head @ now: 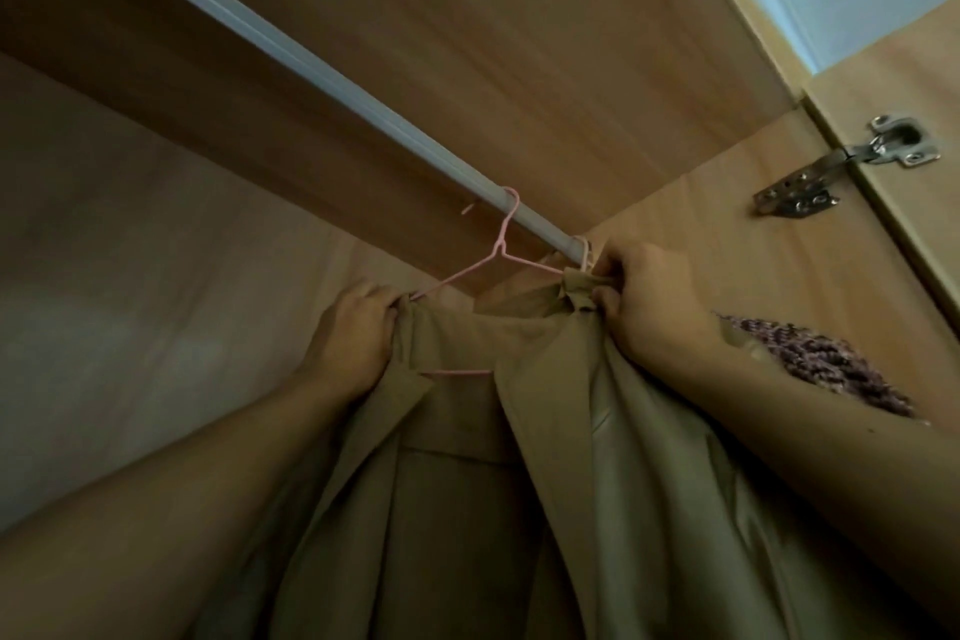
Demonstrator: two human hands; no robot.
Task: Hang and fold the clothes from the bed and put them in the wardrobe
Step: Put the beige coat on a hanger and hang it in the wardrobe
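Observation:
A beige coat [519, 457] hangs on a thin pink hanger [136, 244] whose hook sits over the white wardrobe rail [291, 62]. My left hand [353, 333] grips the coat's left shoulder where the hanger wire enters the fabric. My right hand [644, 296] pinches the bunched fabric at the coat's right shoulder, close under the rail's right end. The coat's shiny lining shows on its right half. The hanger's lower bar shows as a short pink line inside the collar.
I look up into a wooden wardrobe [467, 16]. Its side panel is on the right with a metal door hinge [852, 166]. A purple knitted garment [821, 364] hangs against that panel, behind my right forearm. A second hook [586, 250] hangs at the rail's right end.

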